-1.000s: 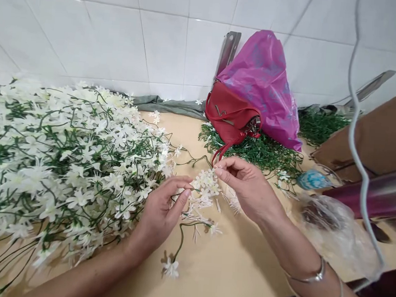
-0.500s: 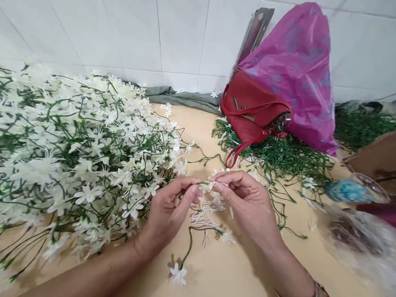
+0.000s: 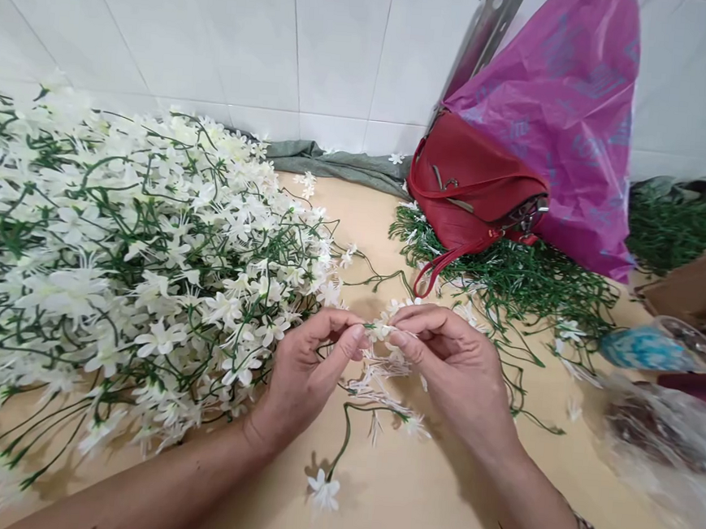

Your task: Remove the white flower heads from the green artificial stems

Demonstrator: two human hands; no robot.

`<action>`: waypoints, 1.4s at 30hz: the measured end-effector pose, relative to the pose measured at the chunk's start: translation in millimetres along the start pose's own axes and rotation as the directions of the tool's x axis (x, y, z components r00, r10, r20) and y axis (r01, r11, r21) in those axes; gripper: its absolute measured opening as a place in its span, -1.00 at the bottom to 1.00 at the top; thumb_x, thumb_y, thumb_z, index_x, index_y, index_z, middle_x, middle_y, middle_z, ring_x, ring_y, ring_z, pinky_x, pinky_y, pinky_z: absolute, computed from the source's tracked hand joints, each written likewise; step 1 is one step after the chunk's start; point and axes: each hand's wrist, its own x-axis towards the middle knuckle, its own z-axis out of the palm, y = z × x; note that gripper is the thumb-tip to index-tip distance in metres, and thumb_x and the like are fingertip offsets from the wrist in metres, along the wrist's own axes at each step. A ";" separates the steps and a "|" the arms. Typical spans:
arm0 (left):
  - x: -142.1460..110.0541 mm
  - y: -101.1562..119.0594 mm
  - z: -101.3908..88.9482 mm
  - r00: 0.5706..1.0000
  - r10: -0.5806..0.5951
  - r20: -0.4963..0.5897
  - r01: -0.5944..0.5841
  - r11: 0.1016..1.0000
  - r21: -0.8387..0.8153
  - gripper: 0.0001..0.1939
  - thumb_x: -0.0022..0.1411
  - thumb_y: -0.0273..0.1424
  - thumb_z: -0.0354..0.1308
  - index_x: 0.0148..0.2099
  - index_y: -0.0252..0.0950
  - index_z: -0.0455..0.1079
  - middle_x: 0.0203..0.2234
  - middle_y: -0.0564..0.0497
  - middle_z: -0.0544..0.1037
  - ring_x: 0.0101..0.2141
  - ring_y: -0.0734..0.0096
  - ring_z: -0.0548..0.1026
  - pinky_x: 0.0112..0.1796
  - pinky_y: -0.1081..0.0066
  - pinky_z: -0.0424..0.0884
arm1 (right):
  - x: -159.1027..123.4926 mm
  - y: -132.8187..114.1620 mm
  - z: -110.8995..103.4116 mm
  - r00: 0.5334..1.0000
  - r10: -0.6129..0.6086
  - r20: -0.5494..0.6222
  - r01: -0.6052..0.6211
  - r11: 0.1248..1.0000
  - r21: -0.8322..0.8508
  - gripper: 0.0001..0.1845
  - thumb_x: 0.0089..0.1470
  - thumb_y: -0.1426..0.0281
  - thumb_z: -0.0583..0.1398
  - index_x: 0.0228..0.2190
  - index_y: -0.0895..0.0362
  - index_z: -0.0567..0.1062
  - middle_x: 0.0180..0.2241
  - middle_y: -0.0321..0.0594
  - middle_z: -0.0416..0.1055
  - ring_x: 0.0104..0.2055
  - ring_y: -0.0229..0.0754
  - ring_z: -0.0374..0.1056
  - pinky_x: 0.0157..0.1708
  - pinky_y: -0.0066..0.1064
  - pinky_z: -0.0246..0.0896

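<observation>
White wall tiles (image 3: 236,35) across the top of frame, tan tabletop (image 3: 408,497) below. Left hand (image 3: 308,371), frame center, pinches a green stem tip (image 3: 370,326) between thumb and forefinger. Right hand (image 3: 463,379), just beside it, pinches a small white blossom piece (image 3: 395,333) the same way; can't tell if the two parts are joined.

Diff vs 1.0 s ago: hands were farther apart, right one higher; now fingertips nearly meet at one level. Vs 0.5 s ago: pose about the same. View has shifted too: red handbag (image 3: 476,172) and magenta plastic bag (image 3: 583,136) sit farther right, upper right of frame, magenta one now cropped at the top. Grey cable at right is out of view.

Unchanged: white flower heap (image 3: 163,266) filling the left, green stem pile (image 3: 511,277) under the handbag, curved flower stem (image 3: 346,439) lying lower center.
</observation>
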 end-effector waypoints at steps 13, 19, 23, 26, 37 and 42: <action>-0.3 -4.0 1.0 0.999 -0.018 0.040 0.018 1.000 -0.002 -0.87 0.40 -0.37 0.18 -0.19 -0.27 0.53 -0.40 0.02 0.62 -0.35 0.39 0.56 -0.25 0.41 0.47 | -1.9 -0.8 2.5 0.995 0.090 0.031 -0.086 0.990 -0.114 -0.98 0.11 0.36 0.38 -0.36 0.04 0.65 -0.35 -0.24 0.60 -0.29 -0.14 0.48 -0.22 -0.29 0.37; 0.3 -5.2 0.5 0.998 -0.027 0.065 0.026 1.000 0.016 -0.85 0.40 -0.36 0.17 -0.19 -0.30 0.52 -0.41 0.01 0.61 -0.36 0.41 0.55 -0.27 0.42 0.45 | -2.2 -0.8 2.4 1.000 0.014 0.026 -0.007 0.967 -0.254 -0.92 0.16 0.38 0.33 -0.40 0.07 0.61 -0.35 -0.25 0.56 -0.27 -0.16 0.46 -0.21 -0.34 0.32; 0.6 -5.6 -0.6 0.997 -0.020 0.070 0.015 0.998 0.068 -0.83 0.41 -0.36 0.15 -0.23 -0.30 0.50 -0.41 0.02 0.59 -0.36 0.41 0.54 -0.27 0.41 0.43 | -2.9 -1.6 3.0 0.995 -0.076 0.067 0.096 0.924 -0.370 -0.88 0.20 0.44 0.29 -0.40 0.06 0.58 -0.36 -0.30 0.55 -0.29 -0.20 0.47 -0.21 -0.38 0.31; 0.9 -5.3 -1.5 0.997 -0.012 0.082 0.006 0.997 0.073 -0.81 0.42 -0.37 0.14 -0.26 -0.30 0.48 -0.43 0.02 0.59 -0.37 0.42 0.54 -0.27 0.42 0.43 | -4.1 -1.5 3.3 0.981 -0.159 0.108 0.190 0.875 -0.444 -0.86 0.20 0.48 0.28 -0.41 0.05 0.56 -0.38 -0.32 0.56 -0.31 -0.23 0.47 -0.23 -0.41 0.30; 1.1 -7.5 -1.0 0.993 -0.033 0.111 0.026 0.997 0.067 -0.82 0.40 -0.40 0.13 -0.29 -0.29 0.47 -0.45 0.04 0.60 -0.39 0.46 0.55 -0.30 0.47 0.42 | -6.9 13.9 2.2 0.981 0.172 0.089 -0.152 0.968 -0.199 -0.85 0.20 0.30 0.31 -0.40 0.07 0.57 -0.43 -0.27 0.57 -0.37 -0.18 0.47 -0.32 -0.35 0.33; 1.3 -5.1 0.6 0.994 -0.045 0.099 0.038 0.997 0.065 -0.82 0.43 -0.38 0.11 -0.27 -0.29 0.44 -0.42 0.04 0.60 -0.37 0.46 0.54 -0.27 0.46 0.42 | -3.6 10.0 1.4 0.982 0.181 0.047 -0.173 0.973 -0.151 -0.89 0.12 0.30 0.38 -0.34 0.07 0.61 -0.38 -0.25 0.60 -0.34 -0.18 0.48 -0.29 -0.35 0.33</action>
